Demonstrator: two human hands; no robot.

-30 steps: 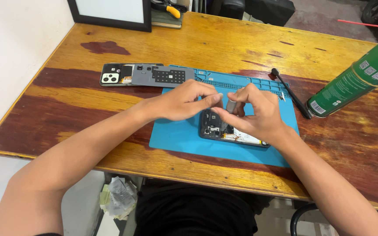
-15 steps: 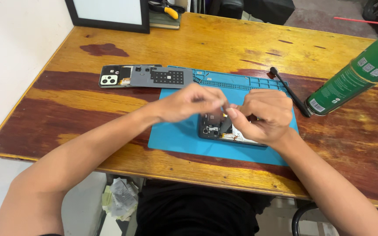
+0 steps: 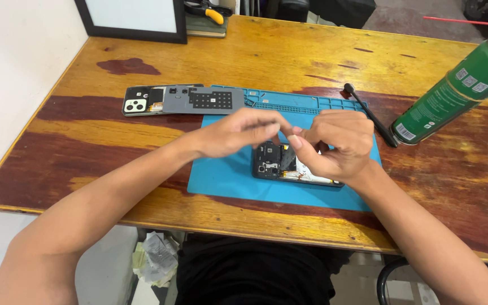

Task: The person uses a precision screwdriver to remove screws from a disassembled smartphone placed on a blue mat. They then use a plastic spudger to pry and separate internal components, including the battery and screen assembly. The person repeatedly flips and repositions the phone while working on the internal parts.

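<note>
An opened phone (image 3: 278,164) with its inner parts showing lies on a blue work mat (image 3: 227,175) in the middle of the wooden table (image 3: 255,62). My left hand (image 3: 238,133) and my right hand (image 3: 334,141) meet just above the phone, fingertips pinched together around something small that is too tiny to make out. My right hand covers the right half of the phone. The phone's back cover (image 3: 182,100), grey and dark with camera holes, lies at the mat's far left edge.
A green spray can (image 3: 453,93) lies tilted at the right. A thin black tool (image 3: 368,113) rests beside the mat. A black-framed panel (image 3: 134,20) and yellow-handled pliers (image 3: 210,12) stand at the table's back. Crumpled paper (image 3: 156,257) lies under the near edge.
Both hands have lifted slightly off the phone and drawn their fingertips together above it. More of the phone's left half shows now.
</note>
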